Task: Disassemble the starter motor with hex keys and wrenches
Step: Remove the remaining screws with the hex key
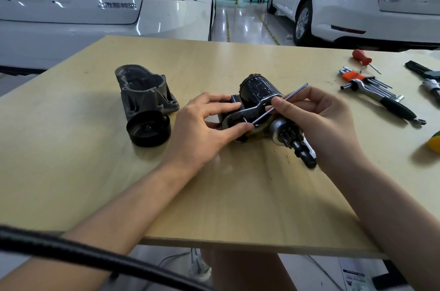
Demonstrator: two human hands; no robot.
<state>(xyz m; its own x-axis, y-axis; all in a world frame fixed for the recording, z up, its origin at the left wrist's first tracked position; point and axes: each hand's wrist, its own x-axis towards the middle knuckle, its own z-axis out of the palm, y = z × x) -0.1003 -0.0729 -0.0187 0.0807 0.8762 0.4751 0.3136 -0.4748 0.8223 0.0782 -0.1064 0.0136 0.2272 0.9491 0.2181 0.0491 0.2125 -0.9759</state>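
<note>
Starter motor (259, 105) lies between left hand (204, 124) and right hand (319, 119)

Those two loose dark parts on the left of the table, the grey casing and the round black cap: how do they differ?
The grey casing is rough, dull cast metal with an irregular shape and bolt holes in its flange; the round black cap is smooth, dark and plainly circular. The casing looks larger and lies farther from the person; the cap sits nearer, against the casing's end. Both lie with their hollow insides showing, untouched by either hand.
</note>
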